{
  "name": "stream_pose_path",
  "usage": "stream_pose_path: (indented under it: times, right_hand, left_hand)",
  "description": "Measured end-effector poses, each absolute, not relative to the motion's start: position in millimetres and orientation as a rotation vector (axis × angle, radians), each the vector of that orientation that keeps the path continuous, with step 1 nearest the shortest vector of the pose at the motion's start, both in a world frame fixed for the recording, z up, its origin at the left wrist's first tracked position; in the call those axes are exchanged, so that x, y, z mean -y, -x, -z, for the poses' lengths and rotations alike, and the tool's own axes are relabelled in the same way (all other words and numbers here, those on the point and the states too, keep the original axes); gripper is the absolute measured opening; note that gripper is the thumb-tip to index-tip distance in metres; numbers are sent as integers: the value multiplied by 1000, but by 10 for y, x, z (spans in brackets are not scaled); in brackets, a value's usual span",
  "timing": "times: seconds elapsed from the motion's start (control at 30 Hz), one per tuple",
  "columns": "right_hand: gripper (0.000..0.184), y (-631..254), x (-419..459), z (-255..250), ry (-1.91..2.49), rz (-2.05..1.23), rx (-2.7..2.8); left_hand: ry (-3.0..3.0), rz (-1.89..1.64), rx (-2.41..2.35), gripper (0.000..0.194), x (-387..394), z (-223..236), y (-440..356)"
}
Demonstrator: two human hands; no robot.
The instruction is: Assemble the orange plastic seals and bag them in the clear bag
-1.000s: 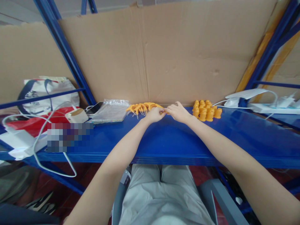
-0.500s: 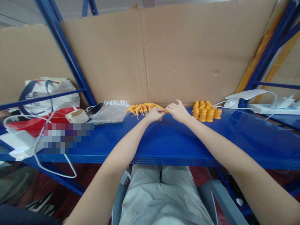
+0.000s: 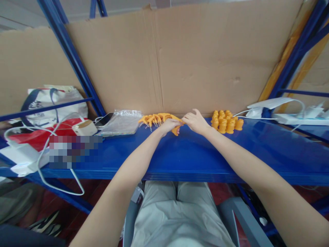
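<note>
An orange corkscrew (image 3: 176,130) is held between my two hands over the back of the blue shelf; its curved lower arm sticks out below my left fingers, and its metal spiral is hidden. My left hand (image 3: 168,125) is closed around it. The fingertips of my right hand (image 3: 195,121) pinch its right end, with one finger raised. Just left of my left hand lies a heap of orange corkscrews (image 3: 154,119), several metal spirals pointing forward. To the right of my right hand stand several small orange figure-shaped pieces (image 3: 226,122), grouped upright in rows.
Clear plastic bags (image 3: 122,122) and a phone (image 3: 105,119) lie left of the heap. Farther left are a white charger (image 3: 84,128), cables, a red bag and a white tote bag (image 3: 58,103). A power strip (image 3: 290,118) sits at right. Cardboard (image 3: 205,58) walls the back.
The orange corkscrew has turned between my hands, so its curved arm now shows below my left fingers. Both hands stay in nearly the same place.
</note>
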State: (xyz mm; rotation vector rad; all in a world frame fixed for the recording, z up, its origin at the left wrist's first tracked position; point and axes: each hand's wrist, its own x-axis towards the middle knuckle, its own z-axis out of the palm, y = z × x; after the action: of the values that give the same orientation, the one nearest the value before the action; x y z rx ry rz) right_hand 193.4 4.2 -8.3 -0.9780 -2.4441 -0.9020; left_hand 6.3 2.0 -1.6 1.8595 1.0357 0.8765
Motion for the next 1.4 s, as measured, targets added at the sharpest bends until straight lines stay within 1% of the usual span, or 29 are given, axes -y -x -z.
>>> stream_pose_path:
  times: [0.1, 0.17, 0.23, 0.3, 0.4, 0.57, 0.83, 0.93, 1.0, 1.07, 1.27, 1.4]
  right_hand:
    - [30, -1965, -42, 114, 986, 784, 2537]
    - [30, -1969, -45, 133, 998, 722, 2579]
    - [29, -1958, -51, 138, 1031, 708, 2575]
    - [29, -1939, -58, 127, 1057, 727, 2544]
    - [30, -1926, -64, 92, 1058, 778, 2501]
    - [31, -1953, -50, 35, 1016, 882, 2450]
    - [31, -2020, -54, -12, 1025, 950, 2358]
    - [31, -2238, -103, 1, 1164, 933, 2257]
    - [24, -2429, -151, 31, 1281, 885, 2201]
    - [23, -2597, -204, 70, 1386, 832, 2132]
    - [32, -2729, -290, 133, 1659, 673, 2002]
    - [34, -2692, -281, 130, 1913, 471, 1972]
  left_hand:
    - [-2089, -865, -1190, 23, -78, 78, -60]
    - [-2273, -901, -1267, 15, -121, 119, -56]
    - [-2409, -953, -1297, 11, -154, 146, -55]
    - [-2440, -1001, -1317, 12, -167, 151, -61]
    - [-2290, -996, -1323, 14, -143, 121, -83]
    - [-1962, -935, -1143, 33, -57, 48, -119]
    - [-1743, -935, -993, 21, -2, 22, -80]
    - [-1722, -919, -966, 20, -28, 27, 4]
    - [-1738, -952, -977, 20, -66, 32, 64]
    - [-1786, -1018, -998, 20, -115, 43, 108]
    - [-2010, -1249, -1198, 18, -219, 71, 133]
    - [-2208, -1373, -1392, 19, -228, 41, 151]
